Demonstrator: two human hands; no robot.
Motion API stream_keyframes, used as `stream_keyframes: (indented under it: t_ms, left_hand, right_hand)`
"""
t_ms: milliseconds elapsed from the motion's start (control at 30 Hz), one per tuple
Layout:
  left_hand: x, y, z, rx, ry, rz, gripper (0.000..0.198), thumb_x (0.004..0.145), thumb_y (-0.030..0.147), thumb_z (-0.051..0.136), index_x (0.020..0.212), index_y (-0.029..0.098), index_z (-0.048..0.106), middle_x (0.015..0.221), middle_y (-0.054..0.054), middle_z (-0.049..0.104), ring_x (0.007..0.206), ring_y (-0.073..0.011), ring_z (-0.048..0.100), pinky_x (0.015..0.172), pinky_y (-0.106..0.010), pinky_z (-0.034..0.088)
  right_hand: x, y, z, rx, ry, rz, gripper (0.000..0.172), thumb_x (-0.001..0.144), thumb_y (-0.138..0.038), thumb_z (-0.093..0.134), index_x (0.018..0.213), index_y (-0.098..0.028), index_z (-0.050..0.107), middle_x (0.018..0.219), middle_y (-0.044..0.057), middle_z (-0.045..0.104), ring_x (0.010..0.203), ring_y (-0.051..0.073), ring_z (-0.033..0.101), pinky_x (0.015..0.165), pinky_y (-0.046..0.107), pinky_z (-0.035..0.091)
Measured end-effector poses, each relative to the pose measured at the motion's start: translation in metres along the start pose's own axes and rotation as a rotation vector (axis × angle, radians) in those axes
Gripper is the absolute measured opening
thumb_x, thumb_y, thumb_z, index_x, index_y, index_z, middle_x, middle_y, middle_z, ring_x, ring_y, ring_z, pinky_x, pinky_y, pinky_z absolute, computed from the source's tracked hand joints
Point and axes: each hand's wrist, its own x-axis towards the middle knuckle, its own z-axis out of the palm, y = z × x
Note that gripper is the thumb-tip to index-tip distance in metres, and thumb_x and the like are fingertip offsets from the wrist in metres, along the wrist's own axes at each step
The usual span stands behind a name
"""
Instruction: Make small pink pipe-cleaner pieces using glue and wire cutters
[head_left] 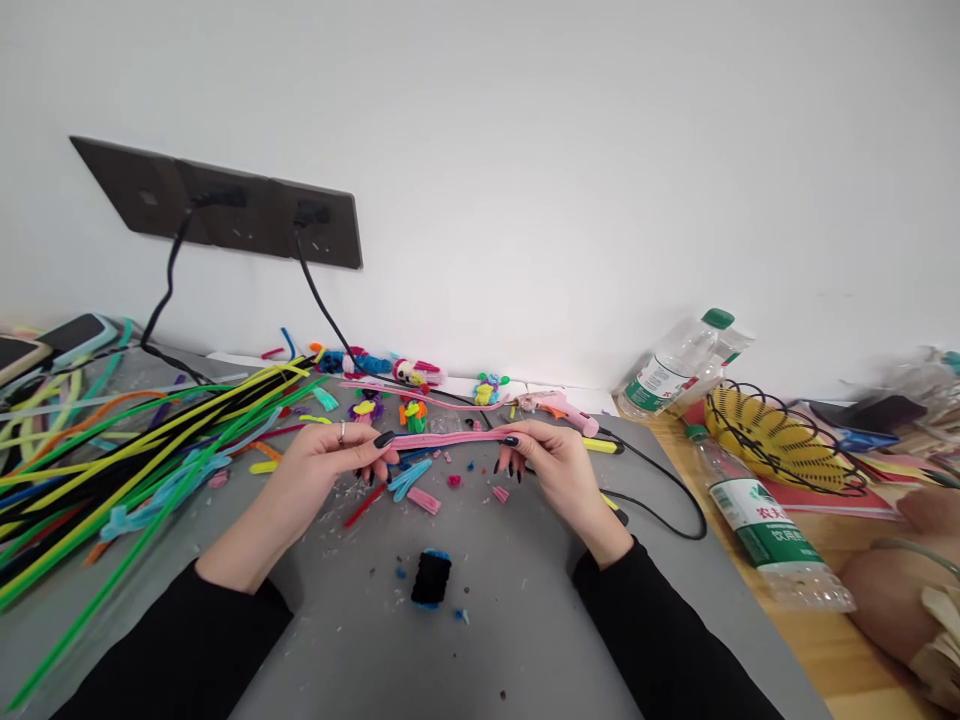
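Note:
Between my two hands a bundle of pink pipe cleaners (446,439) is stretched level above the grey mat. My left hand (330,457) pinches its left end between thumb and fingers. At the other end, my right hand (555,468) has thumb and finger closed on the bundle. Below them on the mat lies a small black fuzzy block (431,578) with blue edges. Short light-blue pipe cleaner pieces (409,480) and a cut pink piece (424,500) lie just under the bundle. Behind my right hand rests a pink glue gun (568,410).
Long coloured pipe cleaners (187,450) spread over the left side. Small fuzzy figures (416,373) line the wall. At right are a lying water bottle (776,535), a leaning bottle (675,365), a yellow basket (772,440) and another person's arm (892,600). Black cables (319,295) hang from wall sockets.

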Motion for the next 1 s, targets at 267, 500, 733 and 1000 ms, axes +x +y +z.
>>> stream_keyframes:
  t_ms: [267,500,733,1000]
  left_hand:
    - [-0.0005,0.0034,0.0015,-0.007,0.002,-0.022,0.027,0.069,0.046,0.072,0.055,0.023,0.069,0.061,-0.007,0.073,0.060,-0.0205,0.060,0.056,-0.031,0.046]
    - [-0.0006,0.0065,0.0034,-0.046,0.009,-0.042,0.028,0.064,0.046,0.076,0.052,0.023,0.068,0.058,-0.006,0.070,0.058,-0.0190,0.058,0.055,-0.030,0.046]
    - [-0.0011,0.0096,0.0050,-0.090,0.055,-0.070,0.026,0.058,0.046,0.078,0.051,0.022,0.071,0.057,-0.006,0.071,0.056,-0.0188,0.058,0.054,-0.030,0.044]
    - [0.0022,0.0039,0.0042,-0.162,0.099,-0.095,0.023,0.055,0.044,0.078,0.056,0.021,0.074,0.063,-0.008,0.073,0.054,-0.0181,0.059,0.050,-0.029,0.039]
  right_hand:
    - [0.0002,-0.0014,0.0001,0.009,-0.023,-0.008,0.027,0.093,-0.036,0.062,0.096,-0.018,0.082,0.066,0.004,0.073,0.052,0.012,0.055,0.053,0.026,0.050]
    - [-0.0003,0.0010,-0.0003,0.044,-0.026,-0.025,0.026,0.093,-0.035,0.062,0.094,-0.018,0.081,0.066,0.004,0.074,0.049,0.011,0.056,0.051,0.025,0.049]
    - [-0.0002,-0.0008,-0.0013,0.066,-0.044,-0.039,0.026,0.093,-0.037,0.065,0.092,-0.017,0.082,0.068,0.004,0.074,0.046,0.011,0.058,0.048,0.024,0.049]
    - [-0.0005,-0.0007,0.0002,0.100,-0.028,-0.041,0.025,0.092,-0.041,0.069,0.086,-0.020,0.082,0.073,0.005,0.076,0.043,0.011,0.058,0.045,0.025,0.048]
